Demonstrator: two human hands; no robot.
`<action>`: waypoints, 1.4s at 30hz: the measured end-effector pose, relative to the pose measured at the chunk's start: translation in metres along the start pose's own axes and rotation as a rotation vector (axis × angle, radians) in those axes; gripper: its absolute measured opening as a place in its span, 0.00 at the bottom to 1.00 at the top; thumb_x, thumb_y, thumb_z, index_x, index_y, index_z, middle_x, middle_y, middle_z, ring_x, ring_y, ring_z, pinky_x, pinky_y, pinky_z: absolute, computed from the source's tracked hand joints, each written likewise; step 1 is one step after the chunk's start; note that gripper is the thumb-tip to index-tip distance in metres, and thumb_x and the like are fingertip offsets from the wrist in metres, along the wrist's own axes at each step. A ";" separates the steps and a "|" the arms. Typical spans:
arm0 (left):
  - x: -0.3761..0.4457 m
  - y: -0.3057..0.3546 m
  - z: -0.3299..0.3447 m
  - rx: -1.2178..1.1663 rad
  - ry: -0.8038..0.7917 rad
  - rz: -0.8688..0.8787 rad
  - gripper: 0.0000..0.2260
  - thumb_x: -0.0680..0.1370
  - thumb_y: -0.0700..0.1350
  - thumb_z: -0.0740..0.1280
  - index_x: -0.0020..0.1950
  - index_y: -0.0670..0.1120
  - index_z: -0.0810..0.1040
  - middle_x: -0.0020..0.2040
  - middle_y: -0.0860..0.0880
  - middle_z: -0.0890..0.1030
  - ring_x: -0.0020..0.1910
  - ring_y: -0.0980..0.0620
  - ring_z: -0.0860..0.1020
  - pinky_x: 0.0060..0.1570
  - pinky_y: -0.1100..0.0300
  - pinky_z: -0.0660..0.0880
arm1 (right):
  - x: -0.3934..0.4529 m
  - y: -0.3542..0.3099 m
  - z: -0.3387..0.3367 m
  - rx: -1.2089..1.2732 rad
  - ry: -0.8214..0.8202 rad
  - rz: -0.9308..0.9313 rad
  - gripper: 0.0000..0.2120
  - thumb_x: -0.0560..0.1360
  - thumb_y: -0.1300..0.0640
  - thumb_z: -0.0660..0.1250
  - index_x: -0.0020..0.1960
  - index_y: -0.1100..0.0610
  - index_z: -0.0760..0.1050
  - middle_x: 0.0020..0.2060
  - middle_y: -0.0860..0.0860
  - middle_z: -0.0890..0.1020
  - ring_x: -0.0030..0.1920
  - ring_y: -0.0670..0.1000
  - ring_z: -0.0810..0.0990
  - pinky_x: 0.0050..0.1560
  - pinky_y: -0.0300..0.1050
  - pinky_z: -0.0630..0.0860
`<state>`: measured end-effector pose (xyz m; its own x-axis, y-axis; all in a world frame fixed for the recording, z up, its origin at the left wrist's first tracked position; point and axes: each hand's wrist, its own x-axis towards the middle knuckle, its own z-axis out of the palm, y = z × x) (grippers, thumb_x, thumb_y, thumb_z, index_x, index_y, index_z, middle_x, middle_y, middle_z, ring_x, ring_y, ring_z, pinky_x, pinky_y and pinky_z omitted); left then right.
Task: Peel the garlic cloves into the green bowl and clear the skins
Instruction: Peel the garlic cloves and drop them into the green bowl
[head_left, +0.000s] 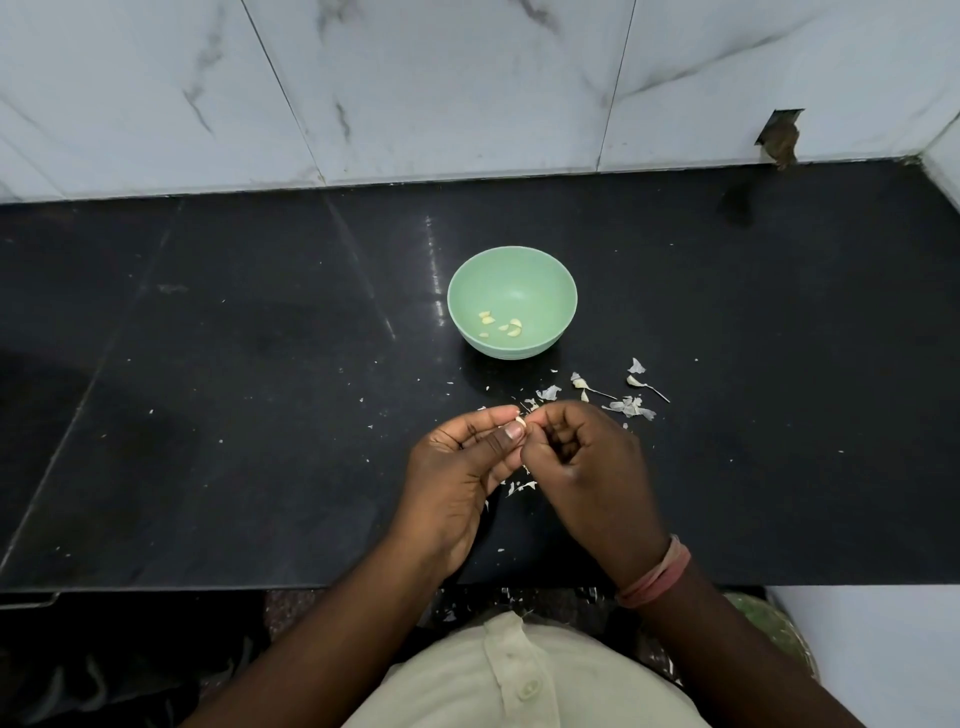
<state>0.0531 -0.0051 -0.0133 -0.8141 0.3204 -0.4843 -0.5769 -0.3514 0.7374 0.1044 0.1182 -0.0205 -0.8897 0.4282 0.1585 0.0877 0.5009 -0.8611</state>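
The green bowl (512, 270) stands on the black counter (260, 389) and holds several peeled garlic pieces (501, 326) near its front wall. Below it, my left hand (457, 478) pinches a small garlic clove (521, 421) between thumb and forefinger. My right hand (582, 467) meets it from the right, its curled fingertips pinching at the clove's tip. Papery white skins (631, 406) lie scattered on the counter right of the hands, and more skins (521, 487) lie under them.
A white marble-tiled wall (467, 88) rises behind the counter, with a dark notch (779, 137) at its right end. The counter's front edge (311, 588) runs just below my wrists. Bits of skin lie on the floor (519, 597) in front of it.
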 end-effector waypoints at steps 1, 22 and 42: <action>0.000 0.000 0.000 -0.002 0.004 0.000 0.09 0.72 0.32 0.72 0.51 0.39 0.84 0.47 0.40 0.85 0.47 0.47 0.84 0.53 0.58 0.81 | 0.001 0.000 0.000 -0.014 -0.007 -0.009 0.04 0.73 0.60 0.73 0.41 0.53 0.79 0.34 0.45 0.81 0.36 0.47 0.80 0.40 0.47 0.79; -0.004 0.007 0.001 0.010 -0.108 -0.108 0.08 0.76 0.32 0.68 0.54 0.36 0.83 0.48 0.40 0.86 0.46 0.50 0.86 0.44 0.63 0.81 | 0.000 -0.003 -0.007 -0.046 -0.078 0.046 0.05 0.71 0.62 0.71 0.39 0.56 0.75 0.32 0.47 0.77 0.34 0.45 0.74 0.36 0.34 0.70; -0.005 0.008 -0.003 -0.022 -0.124 -0.151 0.10 0.76 0.33 0.69 0.56 0.36 0.82 0.47 0.41 0.85 0.43 0.52 0.84 0.44 0.63 0.81 | 0.002 0.000 -0.007 0.120 -0.005 0.177 0.06 0.76 0.61 0.68 0.41 0.53 0.75 0.31 0.45 0.77 0.31 0.42 0.74 0.36 0.33 0.70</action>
<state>0.0527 -0.0118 -0.0066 -0.7049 0.4766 -0.5253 -0.6940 -0.3103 0.6497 0.1060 0.1244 -0.0165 -0.8674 0.4977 -0.0027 0.1894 0.3250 -0.9266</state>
